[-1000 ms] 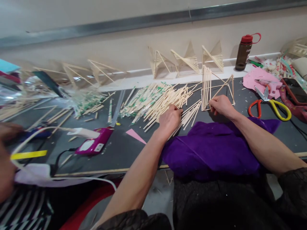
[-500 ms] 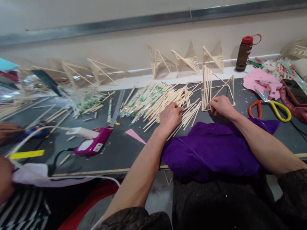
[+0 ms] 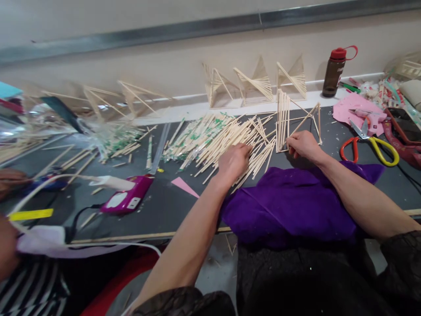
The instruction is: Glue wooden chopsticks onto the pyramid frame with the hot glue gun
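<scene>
Here, left hand (image 3: 234, 161) grip closed on loose sticks (image 3: 226, 138), right hand (image 3: 304, 145) grip pinching stick frame (image 3: 286, 120).

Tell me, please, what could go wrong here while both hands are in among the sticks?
The left hand presses into the loose stick pile, so sticks could scatter or roll onto the purple cloth. The right hand steadies the stick frame by one corner; a nudge might tip or strain it. The magenta glue gun lies with cords trailing near the table edge and could snag.
</scene>
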The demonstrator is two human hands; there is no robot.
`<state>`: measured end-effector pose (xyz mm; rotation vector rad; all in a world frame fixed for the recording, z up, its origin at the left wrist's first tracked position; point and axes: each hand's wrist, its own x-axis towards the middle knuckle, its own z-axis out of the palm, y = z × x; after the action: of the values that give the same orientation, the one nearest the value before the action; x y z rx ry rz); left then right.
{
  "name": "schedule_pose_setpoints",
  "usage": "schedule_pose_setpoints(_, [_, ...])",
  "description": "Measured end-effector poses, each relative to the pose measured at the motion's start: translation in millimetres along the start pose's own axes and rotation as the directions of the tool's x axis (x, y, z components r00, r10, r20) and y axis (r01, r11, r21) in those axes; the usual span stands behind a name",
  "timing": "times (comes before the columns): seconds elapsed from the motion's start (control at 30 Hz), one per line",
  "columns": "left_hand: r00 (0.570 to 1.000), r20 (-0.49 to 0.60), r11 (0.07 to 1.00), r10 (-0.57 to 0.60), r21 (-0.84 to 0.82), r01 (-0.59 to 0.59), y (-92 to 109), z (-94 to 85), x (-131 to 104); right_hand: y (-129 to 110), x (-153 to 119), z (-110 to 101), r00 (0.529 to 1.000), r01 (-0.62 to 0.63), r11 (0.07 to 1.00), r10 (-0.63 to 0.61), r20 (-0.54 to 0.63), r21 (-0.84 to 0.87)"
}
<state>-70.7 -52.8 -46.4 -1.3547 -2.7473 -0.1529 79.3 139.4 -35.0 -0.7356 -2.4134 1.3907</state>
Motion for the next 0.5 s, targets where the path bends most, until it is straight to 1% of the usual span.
schedule_pose_setpoints(0.07, [0.999, -0.001, 0.998, 0.04, -0.053, -0.04, 4.9, -0.5, -8.5, -0.6, 0.0, 0.1, 1.0, -0.002, 1.0, 0.002, -0.001, -0.003])
schedule_pose_setpoints(0.1, [0.999, 0.002, 0.996, 0.043, -0.083, -0.043, 5.5, -1.7, -11.6, -0.9, 0.1, 0.3, 1.0, 0.001, 1.0, -0.001, -0.001, -0.003])
schedule_pose_setpoints(0.17, [1.0, -0.007, 0.991, 0.01, -0.133, -0.01, 2.1, -5.8, -13.4, -1.3, 0.3, 0.4, 1.0, 0.007, 1.0, -0.007, 0.001, -0.001])
schedule_pose_setpoints(0.2, [0.999, -0.021, 0.989, -0.032, -0.144, 0.029, -1.7, -8.3, -11.8, -1.4, 0.3, 0.4, 1.0, 0.009, 1.0, -0.009, 0.002, 0.0])
schedule_pose_setpoints(0.3, [0.981, -0.058, 0.978, -0.185, -0.104, 0.179, -16.5, -15.0, -0.8, -1.0, -0.2, 0.0, 1.0, 0.004, 1.0, -0.004, 0.003, 0.004])
schedule_pose_setpoints(0.37, [0.966, -0.056, 0.966, -0.254, -0.057, 0.251, -24.5, -17.3, 7.5, -0.3, -0.9, -0.2, 1.0, 0.007, 1.0, -0.007, 0.002, 0.003])
schedule_pose_setpoints(0.43, [0.961, -0.046, 0.962, -0.274, -0.018, 0.273, -27.9, -17.1, 12.4, 0.3, -1.3, -0.1, 1.0, 0.014, 1.0, -0.014, 0.001, 0.0])
schedule_pose_setpoints(0.5, [0.974, -0.03, 0.974, -0.224, 0.014, 0.224, -26.1, -14.9, 12.5, 0.6, -1.3, 0.2, 1.0, 0.018, 1.0, -0.018, -0.001, 0.002])
